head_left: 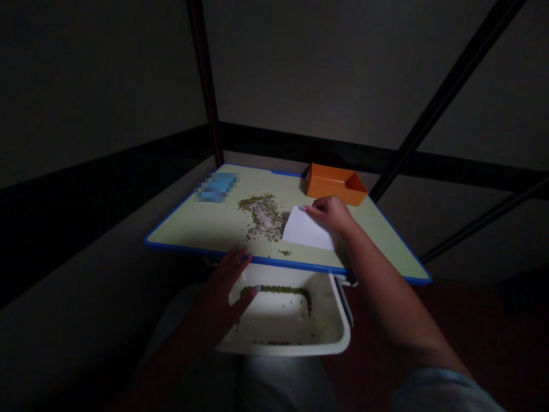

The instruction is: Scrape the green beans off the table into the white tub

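My right hand (330, 212) grips the upper edge of a white sheet of paper (306, 232), tilted with its lower edge against the tabletop. Just left of the paper lies a loose spread of small green and pale grains (263, 217), with a little clump of green ones (285, 252) nearer the front edge. My left hand (234, 277) hovers with fingers spread at the table's front edge, over the left side of a white plastic tub (338, 343). Inside the tub, green grains (278, 289) line the far side and corner of the floor.
The pale yellow-green table (189, 220) has a raised-looking blue rim. An orange open box (328, 189) stands at its back right, and a blurred blue item (218, 186) lies at the back left. Dark-framed walls rise close behind and to the left.
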The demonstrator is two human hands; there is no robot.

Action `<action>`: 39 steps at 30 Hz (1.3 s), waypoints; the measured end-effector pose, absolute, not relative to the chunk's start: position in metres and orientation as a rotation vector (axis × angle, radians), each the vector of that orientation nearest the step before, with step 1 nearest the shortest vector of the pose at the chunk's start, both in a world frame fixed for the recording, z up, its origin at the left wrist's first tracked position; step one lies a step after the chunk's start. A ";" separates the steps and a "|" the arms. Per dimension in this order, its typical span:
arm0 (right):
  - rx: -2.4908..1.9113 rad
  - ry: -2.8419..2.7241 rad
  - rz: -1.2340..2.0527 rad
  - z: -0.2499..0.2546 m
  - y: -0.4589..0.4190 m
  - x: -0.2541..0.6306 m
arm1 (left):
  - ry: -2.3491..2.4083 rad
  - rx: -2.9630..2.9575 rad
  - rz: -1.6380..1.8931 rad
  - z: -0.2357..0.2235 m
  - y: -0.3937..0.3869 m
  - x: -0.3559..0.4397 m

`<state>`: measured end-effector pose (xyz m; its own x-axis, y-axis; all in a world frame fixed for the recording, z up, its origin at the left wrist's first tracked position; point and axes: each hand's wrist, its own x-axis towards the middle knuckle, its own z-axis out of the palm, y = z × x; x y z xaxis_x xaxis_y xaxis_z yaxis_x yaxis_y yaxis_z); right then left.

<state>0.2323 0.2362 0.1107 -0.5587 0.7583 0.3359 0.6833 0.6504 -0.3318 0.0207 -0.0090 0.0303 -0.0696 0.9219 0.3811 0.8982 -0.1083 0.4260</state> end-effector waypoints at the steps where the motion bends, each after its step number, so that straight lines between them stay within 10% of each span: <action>1: -1.118 -2.425 0.227 0.110 0.235 0.232 | 2.065 2.119 0.931 0.030 -0.009 0.020; 39: -1.037 -2.718 0.044 0.102 0.202 0.192 | 2.100 2.104 0.896 0.028 -0.009 0.020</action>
<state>0.1922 0.2016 0.1024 -0.7227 0.6604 0.2039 0.6535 0.7489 -0.1099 0.0196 -0.0093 0.0275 -0.0812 0.9270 0.3661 0.9058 -0.0846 0.4152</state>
